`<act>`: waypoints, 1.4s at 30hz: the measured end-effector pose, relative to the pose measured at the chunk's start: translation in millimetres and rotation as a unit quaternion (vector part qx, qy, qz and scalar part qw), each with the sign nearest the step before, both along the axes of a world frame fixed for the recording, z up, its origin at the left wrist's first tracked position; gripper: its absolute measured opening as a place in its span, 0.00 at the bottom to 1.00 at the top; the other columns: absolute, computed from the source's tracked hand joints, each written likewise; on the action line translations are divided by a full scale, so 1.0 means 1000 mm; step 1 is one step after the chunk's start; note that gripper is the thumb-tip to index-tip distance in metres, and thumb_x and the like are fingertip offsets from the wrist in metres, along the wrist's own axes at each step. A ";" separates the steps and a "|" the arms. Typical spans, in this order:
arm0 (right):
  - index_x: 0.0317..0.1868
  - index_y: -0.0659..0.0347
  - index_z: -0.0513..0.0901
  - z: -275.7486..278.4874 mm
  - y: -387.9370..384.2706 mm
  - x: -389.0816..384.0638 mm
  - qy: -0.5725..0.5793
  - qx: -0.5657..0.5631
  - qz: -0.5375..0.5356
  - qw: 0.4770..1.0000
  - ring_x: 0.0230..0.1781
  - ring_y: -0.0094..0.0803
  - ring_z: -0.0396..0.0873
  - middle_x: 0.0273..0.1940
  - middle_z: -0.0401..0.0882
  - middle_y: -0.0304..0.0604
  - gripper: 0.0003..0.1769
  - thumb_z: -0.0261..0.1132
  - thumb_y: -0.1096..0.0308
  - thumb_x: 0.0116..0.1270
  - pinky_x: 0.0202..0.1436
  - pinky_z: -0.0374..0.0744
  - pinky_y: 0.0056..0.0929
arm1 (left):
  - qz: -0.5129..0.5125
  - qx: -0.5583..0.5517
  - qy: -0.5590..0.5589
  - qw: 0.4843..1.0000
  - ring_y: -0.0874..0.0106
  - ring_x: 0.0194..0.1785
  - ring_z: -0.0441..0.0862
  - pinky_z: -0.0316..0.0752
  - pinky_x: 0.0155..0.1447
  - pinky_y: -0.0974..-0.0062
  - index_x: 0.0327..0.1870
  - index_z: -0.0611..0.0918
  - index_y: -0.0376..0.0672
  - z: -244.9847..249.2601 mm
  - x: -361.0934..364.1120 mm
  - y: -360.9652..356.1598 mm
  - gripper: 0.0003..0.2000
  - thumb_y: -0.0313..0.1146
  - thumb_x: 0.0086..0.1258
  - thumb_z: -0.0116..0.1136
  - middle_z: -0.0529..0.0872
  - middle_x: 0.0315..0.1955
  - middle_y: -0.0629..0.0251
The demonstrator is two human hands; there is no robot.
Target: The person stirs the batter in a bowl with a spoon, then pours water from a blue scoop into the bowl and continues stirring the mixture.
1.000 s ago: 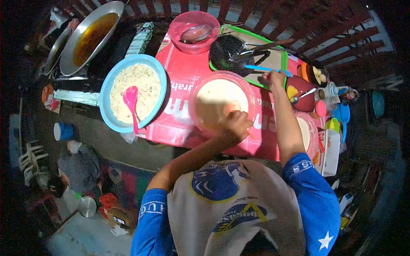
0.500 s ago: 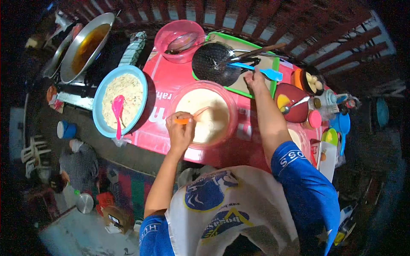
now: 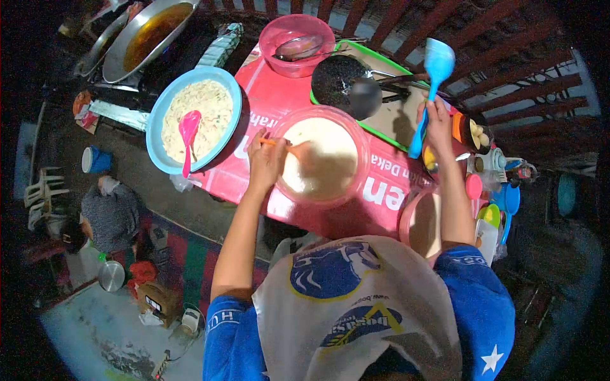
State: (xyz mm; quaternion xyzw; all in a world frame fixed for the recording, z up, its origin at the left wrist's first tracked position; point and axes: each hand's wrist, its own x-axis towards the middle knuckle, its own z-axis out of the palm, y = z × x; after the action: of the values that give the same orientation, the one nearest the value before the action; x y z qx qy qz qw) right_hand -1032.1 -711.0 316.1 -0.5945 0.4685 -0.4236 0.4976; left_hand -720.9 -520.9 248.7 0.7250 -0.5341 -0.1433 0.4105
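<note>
My left hand (image 3: 266,159) is closed on the handle of an orange spoon (image 3: 274,142). The spoon's head dips into pale batter (image 3: 322,143) inside a pink bowl (image 3: 363,143). Off to the right, my right hand (image 3: 436,125) grips a blue spatula (image 3: 440,63), held up with its broad head pointing away from me. Just beyond the bowl lies a green-rimmed tray (image 3: 389,130) bearing a dark round pan or strainer (image 3: 337,81), partly blurred, and dark-handled utensils.
Left of the bowl stands a light-blue basin (image 3: 236,108) of shredded mixture with a pink spoon (image 3: 189,130). A wok of oil (image 3: 155,39) is at far left. Jars (image 3: 474,186) and a second pink tub (image 3: 406,219) line the right. Someone (image 3: 111,213) sits lower left.
My right hand has picked up the blue spatula from the tray and raised it, head upward. My left hand still holds the orange spoon in the batter. The view has shifted slightly.
</note>
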 end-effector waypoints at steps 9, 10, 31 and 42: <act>0.55 0.45 0.72 0.066 0.033 0.092 0.627 -0.471 0.323 0.530 0.33 0.36 0.78 0.33 0.76 0.44 0.25 0.55 0.69 0.53 0.30 0.77 0.32 | -0.046 0.051 0.305 0.950 0.69 0.34 0.79 0.70 0.41 0.75 0.30 0.83 0.38 -0.057 0.025 -0.043 0.19 0.45 0.66 0.45 0.81 0.27 0.57; 0.55 0.45 0.72 0.056 0.024 0.105 0.631 -0.469 0.325 0.526 0.33 0.36 0.78 0.33 0.76 0.44 0.25 0.55 0.69 0.53 0.30 0.77 0.32 | -0.033 0.036 0.242 0.969 0.68 0.32 0.79 0.70 0.41 0.73 0.28 0.83 0.38 -0.057 0.025 -0.043 0.20 0.45 0.66 0.46 0.81 0.24 0.57; 0.56 0.48 0.69 0.057 0.069 0.114 0.766 -0.299 0.431 0.372 0.34 0.37 0.79 0.35 0.77 0.47 0.21 0.49 0.67 0.60 0.31 0.77 0.34 | 0.080 -0.029 0.157 0.984 0.56 0.33 0.75 0.69 0.38 0.62 0.21 0.79 0.35 -0.043 0.020 -0.014 0.19 0.45 0.62 0.53 0.78 0.22 0.50; 0.58 0.50 0.66 0.059 0.095 0.084 0.792 -0.277 0.398 0.372 0.31 0.38 0.80 0.32 0.78 0.44 0.23 0.50 0.69 0.60 0.27 0.78 0.35 | 0.149 -0.007 0.157 0.976 0.51 0.25 0.75 0.68 0.31 0.57 0.15 0.77 0.33 -0.039 0.006 0.000 0.22 0.44 0.62 0.53 0.77 0.19 0.47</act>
State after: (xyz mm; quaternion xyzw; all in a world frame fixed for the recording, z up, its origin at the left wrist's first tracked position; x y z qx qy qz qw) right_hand -948.4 -616.1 374.8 -0.8806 0.2139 0.3817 -0.1820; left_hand -714.8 -520.9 209.9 0.7619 -0.3502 -0.1885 0.5113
